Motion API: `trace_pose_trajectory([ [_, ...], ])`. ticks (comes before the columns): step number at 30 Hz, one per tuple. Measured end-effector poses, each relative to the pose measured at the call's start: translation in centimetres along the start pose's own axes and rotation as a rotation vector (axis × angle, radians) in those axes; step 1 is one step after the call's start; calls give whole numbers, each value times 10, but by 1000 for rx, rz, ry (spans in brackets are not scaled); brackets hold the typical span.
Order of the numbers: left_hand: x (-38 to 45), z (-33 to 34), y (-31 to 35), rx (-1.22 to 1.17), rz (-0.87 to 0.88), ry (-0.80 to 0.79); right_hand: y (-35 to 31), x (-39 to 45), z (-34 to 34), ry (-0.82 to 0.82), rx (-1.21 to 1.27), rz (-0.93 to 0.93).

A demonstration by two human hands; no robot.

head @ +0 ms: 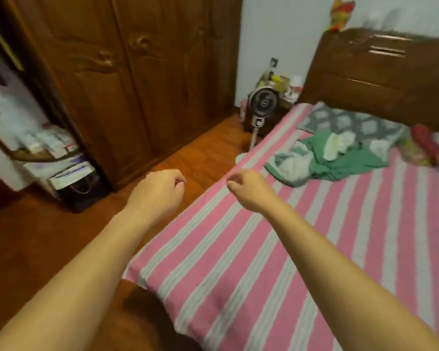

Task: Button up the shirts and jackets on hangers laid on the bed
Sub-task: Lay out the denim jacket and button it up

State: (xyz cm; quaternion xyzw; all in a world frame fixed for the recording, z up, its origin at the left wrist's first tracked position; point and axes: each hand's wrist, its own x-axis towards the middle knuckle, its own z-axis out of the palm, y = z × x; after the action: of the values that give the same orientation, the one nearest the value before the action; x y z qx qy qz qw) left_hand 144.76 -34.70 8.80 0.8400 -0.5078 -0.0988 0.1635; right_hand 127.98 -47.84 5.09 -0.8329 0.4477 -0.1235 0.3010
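Both my arms stretch forward, fists side by side. My left hand point(159, 190) is curled into a fist over the wooden floor and holds nothing. My right hand point(247, 190) is also curled with nothing in it, above the left edge of the bed point(238, 249), which has a pink and grey striped cover. A crumpled green and white garment point(325, 158) lies on the bed farther back, apart from both hands. I see no hanger and no buttons in this blurred view.
A brown wooden wardrobe point(127, 79) stands at the left, with cluttered shelves point(48, 148) beside it. A standing fan point(261, 105) is at the bed's far corner by the headboard point(380, 79). A grey patterned pillow point(350, 120) and red item point(426, 143) lie near it.
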Motion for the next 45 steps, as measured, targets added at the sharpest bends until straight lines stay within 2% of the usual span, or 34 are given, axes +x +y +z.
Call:
trace_pose_trajectory([
  [4,38,71,88,-51,255,-273,102,-52,-45,136,28,323],
  [9,18,180,188,-45,667,-681,200,-225,-53,316,94,889],
  [13,-74,204,286,-118,1025,-887,212,-396,-58,463,110,1283],
  [16,-152,200,356,-191,1285,-966,192,-497,-74,739,93,1472],
  [19,-234,196,409,-215,1490,-1054,166,-578,-78,951,69,1545],
  [22,-316,203,439,-230,1622,-1133,154,-657,-65,1056,107,1677],
  [26,-417,235,475,-169,1756,-1193,176,-774,-55,1233,141,1809],
  [29,-483,266,519,-125,1790,-1237,212,-861,-63,1352,151,1820],
  [33,-557,292,591,3,1773,-1269,246,-958,-70,1311,195,1844],
  [37,-631,290,644,-37,1749,-1302,262,-1040,-91,1305,223,1891],
  [41,-701,299,678,-29,1749,-1348,271,-1091,-121,1375,185,1844],
  [45,-777,316,708,-10,1821,-1369,282,-1125,-125,1390,197,1834],
])
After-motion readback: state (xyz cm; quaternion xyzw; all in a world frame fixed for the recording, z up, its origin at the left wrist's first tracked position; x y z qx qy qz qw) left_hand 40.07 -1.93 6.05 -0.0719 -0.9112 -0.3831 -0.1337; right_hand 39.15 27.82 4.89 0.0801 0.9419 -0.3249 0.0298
